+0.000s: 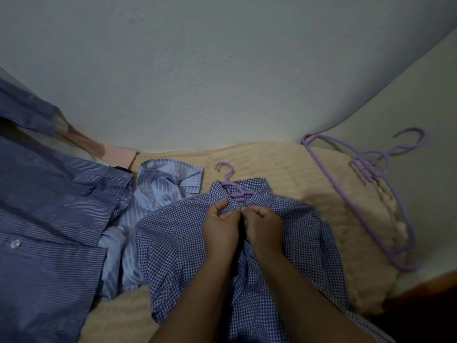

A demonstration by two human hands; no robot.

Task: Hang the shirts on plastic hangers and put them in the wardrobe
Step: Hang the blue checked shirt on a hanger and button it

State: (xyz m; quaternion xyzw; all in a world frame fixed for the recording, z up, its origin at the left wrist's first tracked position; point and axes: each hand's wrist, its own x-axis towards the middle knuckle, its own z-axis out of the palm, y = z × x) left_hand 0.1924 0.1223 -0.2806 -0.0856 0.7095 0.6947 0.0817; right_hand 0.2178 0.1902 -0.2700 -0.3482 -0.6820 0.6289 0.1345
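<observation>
A blue-and-white checked shirt (173, 243) lies on the bed in front of me with a purple plastic hanger (232, 188) inside it; the hook sticks out past the collar. My left hand (220, 226) and my right hand (264, 226) sit side by side just below the collar, each pinching one edge of the shirt's front. A light blue striped shirt (153, 194) lies crumpled to the left. A darker blue striped shirt (49, 219) spreads over the far left.
Several spare purple hangers (371, 189) lie stacked on the beige blanket (309, 169) at the right. A plain wall (222, 70) stands close behind the bed. A pink cloth (118, 154) shows at the wall on the left. The bed's dark edge (432, 305) is at lower right.
</observation>
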